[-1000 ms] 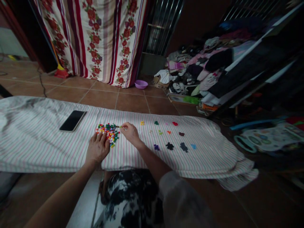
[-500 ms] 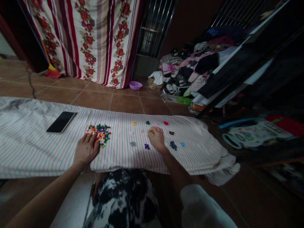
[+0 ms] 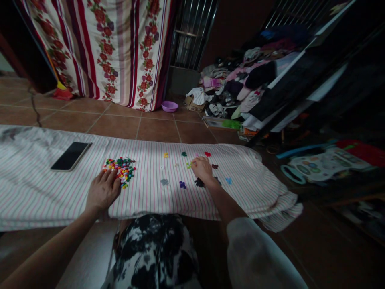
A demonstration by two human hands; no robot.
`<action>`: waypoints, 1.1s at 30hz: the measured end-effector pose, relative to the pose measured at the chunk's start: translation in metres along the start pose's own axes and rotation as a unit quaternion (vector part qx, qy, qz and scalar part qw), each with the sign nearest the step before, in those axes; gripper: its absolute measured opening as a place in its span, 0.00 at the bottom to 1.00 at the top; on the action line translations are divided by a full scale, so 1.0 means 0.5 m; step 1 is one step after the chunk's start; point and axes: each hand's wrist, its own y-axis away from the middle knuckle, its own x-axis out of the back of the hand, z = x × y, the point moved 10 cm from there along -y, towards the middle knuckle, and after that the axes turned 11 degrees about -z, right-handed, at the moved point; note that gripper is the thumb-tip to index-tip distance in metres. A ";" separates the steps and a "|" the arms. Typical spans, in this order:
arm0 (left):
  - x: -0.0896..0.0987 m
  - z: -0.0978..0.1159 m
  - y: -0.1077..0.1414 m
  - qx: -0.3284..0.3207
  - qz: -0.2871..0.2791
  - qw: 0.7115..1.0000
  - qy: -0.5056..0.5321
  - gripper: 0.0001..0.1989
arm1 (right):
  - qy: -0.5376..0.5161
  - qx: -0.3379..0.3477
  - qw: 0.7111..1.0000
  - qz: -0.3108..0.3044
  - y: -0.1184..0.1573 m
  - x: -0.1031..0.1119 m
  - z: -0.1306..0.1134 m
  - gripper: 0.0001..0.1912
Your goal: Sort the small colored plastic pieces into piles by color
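My left hand (image 3: 104,189) lies flat, fingers outstretched, at the near left edge of a mixed pile of small colourful pieces (image 3: 124,170), its fingertips touching them. My right hand (image 3: 202,169) is over the sorted groups with its fingers pinched together; what is between them, if anything, I cannot make out. Just left of its fingertips are lime green pieces (image 3: 189,165). Black pieces (image 3: 199,182) lie beneath the wrist, partly covered. Around it sit red (image 3: 207,153), dark brown (image 3: 214,166), purple (image 3: 183,184), dark green (image 3: 184,153) and yellow pieces (image 3: 166,155).
Grey pieces (image 3: 164,182) and light blue pieces (image 3: 228,181) lie on the striped cloth (image 3: 144,200). A phone (image 3: 71,156) rests left of the pile. Beyond the cloth are a purple basin (image 3: 170,106), a floral curtain (image 3: 120,56) and heaped clothes (image 3: 234,82).
My right hand has shifted slightly right and away from me, uncovering the lime green and black pieces. My left hand stays by the pile. The view has turned a little.
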 end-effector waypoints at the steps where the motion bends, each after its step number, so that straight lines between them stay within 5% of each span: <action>1: 0.000 -0.001 0.000 0.002 -0.002 1.000 0.006 0.18 | 0.005 -0.002 1.000 -0.009 -0.002 -0.002 -0.001 0.11; 8: -0.001 -0.017 0.000 0.030 -0.005 0.997 0.071 0.17 | 0.011 0.020 0.999 -0.050 -0.006 -0.021 -0.011 0.14; 21: -0.002 -0.035 0.001 0.073 0.017 0.991 0.110 0.21 | -0.151 0.038 0.987 0.035 -0.003 0.025 -0.001 0.14; 25: -0.006 -0.038 -0.003 0.099 0.006 0.991 0.089 0.23 | -0.193 0.099 0.976 0.013 0.027 0.029 -0.086 0.13; 33: -0.013 -0.032 0.000 0.054 0.028 0.995 0.074 0.19 | -0.278 0.274 0.920 -0.019 0.155 -0.013 -0.362 0.14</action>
